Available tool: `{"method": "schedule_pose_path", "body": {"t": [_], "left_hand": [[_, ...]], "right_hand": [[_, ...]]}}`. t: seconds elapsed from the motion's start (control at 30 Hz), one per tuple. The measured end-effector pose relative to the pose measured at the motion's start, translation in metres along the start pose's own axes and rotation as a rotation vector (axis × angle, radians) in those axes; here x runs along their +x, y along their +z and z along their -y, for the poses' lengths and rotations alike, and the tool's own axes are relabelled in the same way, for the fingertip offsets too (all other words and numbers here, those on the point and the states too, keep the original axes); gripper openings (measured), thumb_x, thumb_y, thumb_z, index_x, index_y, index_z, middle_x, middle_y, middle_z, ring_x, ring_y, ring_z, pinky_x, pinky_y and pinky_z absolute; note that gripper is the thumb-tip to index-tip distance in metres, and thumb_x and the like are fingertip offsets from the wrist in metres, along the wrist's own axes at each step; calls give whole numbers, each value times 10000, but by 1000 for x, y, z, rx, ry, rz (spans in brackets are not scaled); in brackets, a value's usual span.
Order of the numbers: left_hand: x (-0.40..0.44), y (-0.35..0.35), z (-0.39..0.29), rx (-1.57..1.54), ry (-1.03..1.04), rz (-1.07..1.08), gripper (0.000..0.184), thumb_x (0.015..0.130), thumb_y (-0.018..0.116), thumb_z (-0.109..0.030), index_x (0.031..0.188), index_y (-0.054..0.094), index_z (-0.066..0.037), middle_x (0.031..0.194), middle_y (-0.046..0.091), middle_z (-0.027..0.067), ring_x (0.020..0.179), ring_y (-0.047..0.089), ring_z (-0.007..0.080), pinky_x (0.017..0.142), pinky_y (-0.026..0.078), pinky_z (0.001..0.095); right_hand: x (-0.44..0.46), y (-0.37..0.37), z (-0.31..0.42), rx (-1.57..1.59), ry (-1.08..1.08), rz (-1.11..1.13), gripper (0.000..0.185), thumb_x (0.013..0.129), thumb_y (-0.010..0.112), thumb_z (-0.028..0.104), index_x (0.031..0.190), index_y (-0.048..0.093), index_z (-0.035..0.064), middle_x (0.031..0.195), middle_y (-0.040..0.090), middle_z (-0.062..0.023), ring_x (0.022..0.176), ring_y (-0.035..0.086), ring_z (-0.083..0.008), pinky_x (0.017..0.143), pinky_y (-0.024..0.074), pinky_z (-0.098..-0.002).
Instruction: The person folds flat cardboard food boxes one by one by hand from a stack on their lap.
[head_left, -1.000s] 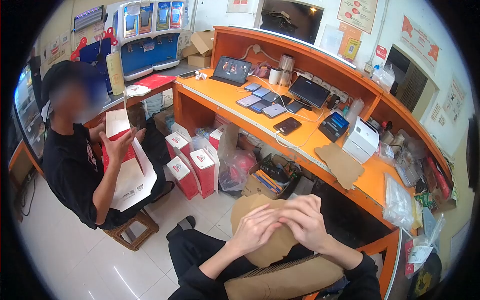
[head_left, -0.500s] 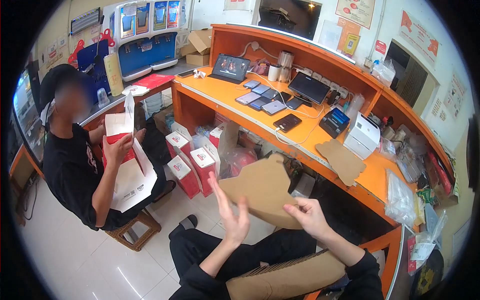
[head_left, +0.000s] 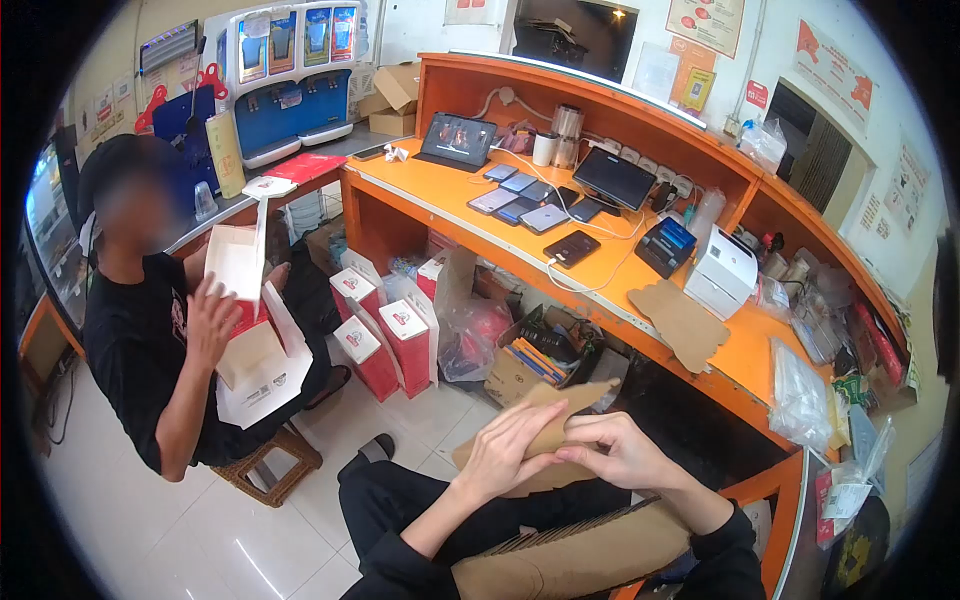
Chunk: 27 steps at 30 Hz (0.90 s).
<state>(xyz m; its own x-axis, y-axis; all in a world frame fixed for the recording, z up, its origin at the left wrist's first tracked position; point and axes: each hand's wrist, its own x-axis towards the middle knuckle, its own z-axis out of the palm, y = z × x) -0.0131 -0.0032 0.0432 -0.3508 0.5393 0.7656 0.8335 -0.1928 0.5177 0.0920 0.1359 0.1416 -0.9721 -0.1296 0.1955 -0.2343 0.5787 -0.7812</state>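
Note:
Both of my hands are on a brown cardboard sheet [head_left: 586, 397], which is bent in front of me above my legs. My left hand [head_left: 508, 447] is closed over its left side, fingers together across the bent panel. My right hand [head_left: 622, 452] pinches the sheet's near edge with thumb and fingers, close to the left fingertips. Part of the sheet is hidden behind my hands. Across my lap lies a stack of flat brown cardboard [head_left: 575, 555] with ridged edges.
A co-worker [head_left: 135, 320] sits on a woven stool at left with an opened red-and-white box [head_left: 240, 262]. Several similar boxes [head_left: 402, 320] stand on the floor. The orange counter [head_left: 440, 185] carries phones, a tablet, a printer [head_left: 722, 275] and another cardboard piece [head_left: 680, 318]. Below it sits an open carton [head_left: 510, 378].
The cardboard sheet went from broad and nearly flat to bent, and came lower. My left hand moved from open beside it to gripping it, near my right. The co-worker's box is turned and tilted.

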Motion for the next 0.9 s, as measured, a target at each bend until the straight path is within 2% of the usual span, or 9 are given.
{"method": "schedule_pose_path", "body": {"t": [0.13, 0.23, 0.33, 0.4, 0.5, 0.53, 0.6, 0.73, 0.9], "left_hand": [[0, 4, -9, -2, -104, 57, 569, 782, 676, -226, 1284, 461, -67, 1208, 577, 107, 916, 636, 311, 761, 529, 358], [-5, 10, -9, 1, -144, 66, 475, 817, 645, -187, 1244, 489, -48, 1063, 630, 153, 800, 649, 322, 681, 532, 376], [-8, 15, -8, -10, -178, 44, 325, 791, 633, -109, 1096, 571, -14, 861, 642, 190, 733, 636, 335, 659, 523, 373], [-7, 11, -9, 1, -146, 66, 266, 791, 620, -80, 1043, 589, -2, 848, 639, 189, 732, 635, 336, 651, 522, 372], [-4, 4, -14, -28, -149, 79, 195, 788, 603, -45, 973, 605, 15, 849, 639, 188, 732, 635, 338, 649, 524, 367], [-3, 2, -15, -45, -156, 80, 174, 787, 598, -34, 952, 608, 20, 853, 640, 188, 732, 635, 339, 650, 525, 365], [-5, 3, -10, -51, -97, 43, 188, 785, 596, -29, 965, 613, 21, 905, 648, 183, 788, 640, 335, 703, 528, 367], [0, 0, -9, -95, -22, 55, 315, 803, 605, -56, 1111, 587, 4, 1114, 619, 157, 1019, 605, 306, 886, 494, 381], [1, 0, -9, -147, 55, 48, 395, 802, 587, -30, 1192, 541, 21, 1185, 581, 172, 1101, 558, 333, 968, 438, 423]], "right_hand": [[2, 6, 1, -209, -86, -126, 56, 810, 602, 28, 811, 593, -27, 780, 569, -147, 733, 561, -306, 659, 456, -336], [-1, 11, -2, -311, -98, -176, 53, 799, 605, 13, 840, 614, -19, 818, 597, -155, 776, 590, -318, 686, 476, -353], [-5, 16, -3, -326, -57, -234, 94, 785, 615, -1, 878, 615, -13, 823, 602, -157, 778, 594, -315, 690, 481, -351], [-6, 21, -3, -252, 3, -329, 130, 777, 620, -9, 907, 613, -7, 820, 601, -158, 775, 595, -311, 687, 481, -345], [-2, 25, 4, -293, -96, -424, 186, 730, 638, -17, 912, 609, 9, 793, 575, -132, 756, 578, -282, 672, 472, -334], [-1, 24, 3, -386, -165, -384, 203, 707, 644, -18, 904, 615, 23, 792, 561, -117, 745, 564, -272, 660, 463, -334], [-1, 21, -2, -573, -303, -301, 240, 662, 655, -18, 890, 628, 52, 790, 534, -88, 722, 537, -250, 637, 446, -333], [-4, 15, 6, -707, -309, -285, 304, 603, 662, -8, 877, 657, 123, 852, 513, -44, 789, 491, -228, 669, 387, -329], [-7, 17, 4, -758, -438, -295, 320, 591, 685, 40, 887, 674, 160, 953, 525, -22, 906, 459, -234, 763, 338, -345]]}}
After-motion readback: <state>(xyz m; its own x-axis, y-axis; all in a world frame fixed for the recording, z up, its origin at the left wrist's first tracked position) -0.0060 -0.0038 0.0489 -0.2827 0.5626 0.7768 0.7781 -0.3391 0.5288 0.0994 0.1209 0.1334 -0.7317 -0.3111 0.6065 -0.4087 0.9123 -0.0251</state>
